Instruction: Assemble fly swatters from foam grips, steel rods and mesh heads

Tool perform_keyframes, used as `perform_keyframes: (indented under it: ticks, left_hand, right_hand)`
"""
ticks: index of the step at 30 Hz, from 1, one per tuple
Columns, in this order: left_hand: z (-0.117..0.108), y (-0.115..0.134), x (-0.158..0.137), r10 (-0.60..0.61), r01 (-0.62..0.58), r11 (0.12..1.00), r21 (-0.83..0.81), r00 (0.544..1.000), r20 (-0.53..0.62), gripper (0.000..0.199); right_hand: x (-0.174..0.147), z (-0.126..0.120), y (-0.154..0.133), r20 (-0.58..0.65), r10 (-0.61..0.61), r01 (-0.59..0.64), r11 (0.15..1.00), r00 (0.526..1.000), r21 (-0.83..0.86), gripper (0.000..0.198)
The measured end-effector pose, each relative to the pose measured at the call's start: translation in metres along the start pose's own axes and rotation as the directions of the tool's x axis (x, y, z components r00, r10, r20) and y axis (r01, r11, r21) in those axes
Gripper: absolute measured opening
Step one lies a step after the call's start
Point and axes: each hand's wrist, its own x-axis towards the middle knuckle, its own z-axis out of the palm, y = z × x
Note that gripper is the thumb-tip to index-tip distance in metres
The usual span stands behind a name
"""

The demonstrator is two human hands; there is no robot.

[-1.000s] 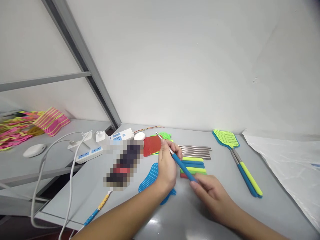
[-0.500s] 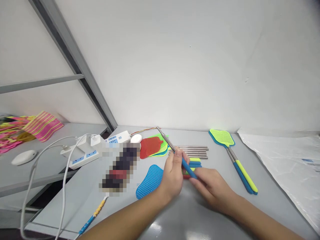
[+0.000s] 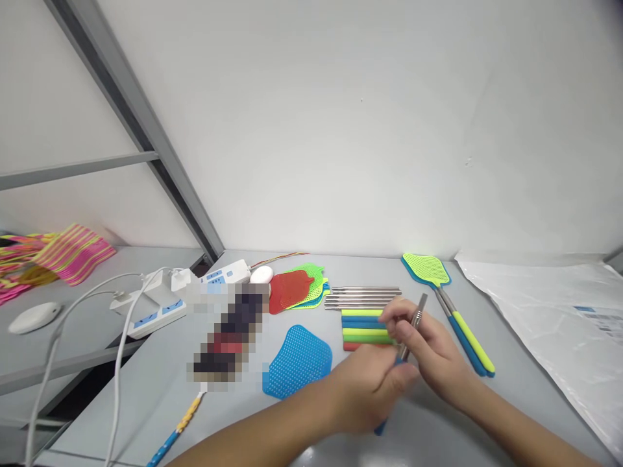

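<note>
My left hand (image 3: 372, 389) is closed around the blue grip (image 3: 381, 428) of a fly swatter handle, whose lower end sticks out below the fist. From the fist, the handle's steel rod (image 3: 417, 314) points up to the right. My right hand (image 3: 433, 344), slightly blurred, is closed about this rod, with the thumb across it and the fingertips curled to the left. Just behind my hands lie several coloured grips (image 3: 363, 327) in yellow, blue, green and red. A blue perforated swatter head (image 3: 299, 363) lies flat left of my left hand.
Steel rods (image 3: 365, 295) lie in a row behind the grips. Red (image 3: 291, 290) and green swatter heads overlap beside them. Two assembled fly swatters (image 3: 450, 305) lie at right, near a white plastic bag (image 3: 545, 311). Power strips (image 3: 156, 314) with white cables and a pixelated object are at left.
My left hand has moved right and down onto the blue grip, and my right hand has gone up to the rod. The handle now leans right instead of left. The coloured grips show more.
</note>
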Motion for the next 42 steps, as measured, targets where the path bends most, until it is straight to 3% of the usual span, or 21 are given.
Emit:
perform_keyframes:
  ticks: [3, 5, 8, 10, 13, 16, 20, 22, 24, 27, 31, 36, 42]
  left_hand:
    - [0.007, -0.004, 0.000, -0.083, 0.083, 0.996, -0.016, 0.997, -0.004, 0.030]
    - [0.010, -0.007, 0.000, -0.171, 0.171, 0.984, -0.055, 0.985, 0.000, 0.028]
    - [0.014, -0.011, 0.001, -0.241, 0.253, 0.959, -0.127, 0.965, 0.104, 0.029]
    - [0.016, -0.012, 0.000, -0.235, 0.260, 0.950, -0.174, 0.960, 0.153, 0.029]
    - [0.016, -0.011, -0.002, -0.207, 0.224, 0.958, -0.178, 0.972, 0.109, 0.028]
    - [0.012, -0.008, -0.002, -0.160, 0.164, 0.983, -0.078, 0.985, 0.057, 0.027]
    - [0.010, -0.009, -0.001, -0.141, 0.134, 0.987, 0.084, 0.987, 0.083, 0.031]
    - [0.011, -0.012, 0.000, -0.161, 0.138, 0.973, 0.186, 0.980, 0.114, 0.035]
    - [0.012, -0.015, 0.000, -0.164, 0.114, 0.950, 0.291, 0.975, 0.153, 0.036]
    - [0.012, -0.016, 0.000, -0.133, 0.021, 0.899, 0.437, 0.965, 0.227, 0.033]
    - [0.012, -0.012, 0.001, -0.141, -0.076, 0.809, 0.583, 0.938, 0.317, 0.033]
    - [0.012, -0.009, 0.003, -0.143, -0.120, 0.761, 0.637, 0.927, 0.346, 0.032]
    - [0.012, -0.009, 0.004, -0.152, -0.146, 0.740, 0.656, 0.914, 0.375, 0.032]
  right_hand:
    - [0.004, -0.003, -0.004, -0.034, 0.000, 0.005, 0.988, 0.999, 0.155, 0.034]
    - [0.009, -0.008, -0.005, -0.149, 0.010, 0.029, 0.966, 0.989, 0.258, 0.038]
    - [0.019, -0.018, -0.005, -0.333, 0.134, 0.025, 0.901, 0.933, 0.434, 0.039]
    - [0.024, -0.023, -0.005, -0.380, 0.242, 0.016, 0.826, 0.893, 0.563, 0.040]
    - [0.029, -0.028, -0.004, -0.362, 0.363, -0.017, 0.726, 0.859, 0.687, 0.039]
    - [0.032, -0.032, -0.004, -0.292, 0.437, -0.076, 0.652, 0.851, 0.754, 0.034]
    - [0.035, -0.040, -0.004, -0.218, 0.520, -0.101, 0.517, 0.826, 0.850, 0.034]
    - [0.036, -0.046, -0.004, -0.223, 0.533, -0.082, 0.490, 0.816, 0.868, 0.038]
    - [0.037, -0.052, -0.004, -0.294, 0.491, -0.029, 0.548, 0.820, 0.836, 0.043]
    - [0.037, -0.059, -0.002, -0.428, 0.359, 0.056, 0.708, 0.830, 0.703, 0.054]
    - [0.039, -0.058, 0.005, -0.467, 0.258, 0.044, 0.840, 0.846, 0.542, 0.059]
    - [0.040, -0.052, 0.011, -0.434, 0.185, 0.055, 0.873, 0.882, 0.484, 0.056]
    - [0.039, -0.053, 0.012, -0.404, 0.217, 0.031, 0.850, 0.889, 0.526, 0.059]
